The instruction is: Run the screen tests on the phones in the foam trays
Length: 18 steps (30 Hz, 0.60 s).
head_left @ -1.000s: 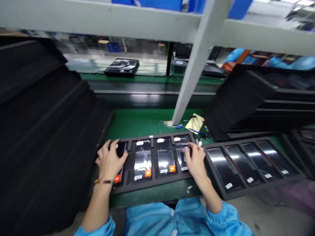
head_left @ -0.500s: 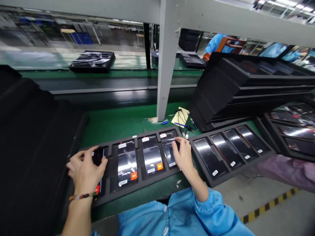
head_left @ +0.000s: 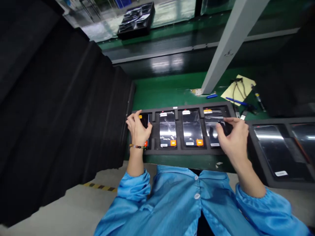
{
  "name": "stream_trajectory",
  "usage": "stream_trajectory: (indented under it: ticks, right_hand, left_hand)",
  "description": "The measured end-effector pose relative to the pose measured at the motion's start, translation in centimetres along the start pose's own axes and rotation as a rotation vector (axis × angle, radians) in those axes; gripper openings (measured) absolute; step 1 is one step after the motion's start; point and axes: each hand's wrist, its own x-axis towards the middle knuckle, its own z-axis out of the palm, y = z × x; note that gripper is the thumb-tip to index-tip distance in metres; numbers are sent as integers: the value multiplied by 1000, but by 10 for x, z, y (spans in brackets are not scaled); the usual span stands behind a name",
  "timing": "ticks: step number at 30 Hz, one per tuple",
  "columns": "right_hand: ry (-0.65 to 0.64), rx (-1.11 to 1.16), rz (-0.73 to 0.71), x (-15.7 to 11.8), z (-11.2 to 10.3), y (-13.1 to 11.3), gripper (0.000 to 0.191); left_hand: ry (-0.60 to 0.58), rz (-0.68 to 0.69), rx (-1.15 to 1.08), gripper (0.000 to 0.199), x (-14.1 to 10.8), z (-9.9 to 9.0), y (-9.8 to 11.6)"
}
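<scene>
A dark foam tray (head_left: pixel 178 134) lies in front of me with smartphones in its slots. My left hand (head_left: pixel 139 131) is at its left end, thumb and fingers around a smartphone (head_left: pixel 145 118) that it partly covers. Beside that lie a second smartphone (head_left: pixel 168 126) and a third smartphone (head_left: pixel 192 126), both with orange stickers low down. My right hand (head_left: pixel 232 134) rests at the right end, thumb and forefinger apart. Its thumb touches the right side of the last smartphone (head_left: pixel 212 126); its other fingers are partly hidden over the tray's end.
Another foam tray (head_left: pixel 267 181) with smartphones adjoins on the right. Stacked black trays (head_left: pixel 73 98) rise on my left. A grey post (head_left: pixel 231 46) stands behind, near a yellow paper (head_left: pixel 231 93), cables and a blue pen (head_left: pixel 236 101). A black tray (head_left: pixel 135 24) sits farther back.
The view has swung left and down, so the tray appears farther right and more level. Both hands stay at the same ends of the tray, in much the same pose.
</scene>
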Motion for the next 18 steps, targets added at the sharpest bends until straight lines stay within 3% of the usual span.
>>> stream_trajectory:
  ticks: [4,9,11,14,18]
  right_hand:
    - [13,20,5,2,0,3,42]
    - [28,-1,-34,-1,-2,-1,45]
    - [30,-29,-111,-5,2,-8,46]
    - [-14,-34,-250,-11,14,-29,44]
    - [-195,-22,-230,-23,25,-69,48]
  left_hand:
    - [18,10,-55,80,1,2,-3]
    - [71,64,-82,71,-4,-4,3]
    - [79,132,-117,64,-10,-4,17]
    - [-11,214,-159,64,-15,5,49]
    - [-178,190,-88,81,-13,17,86]
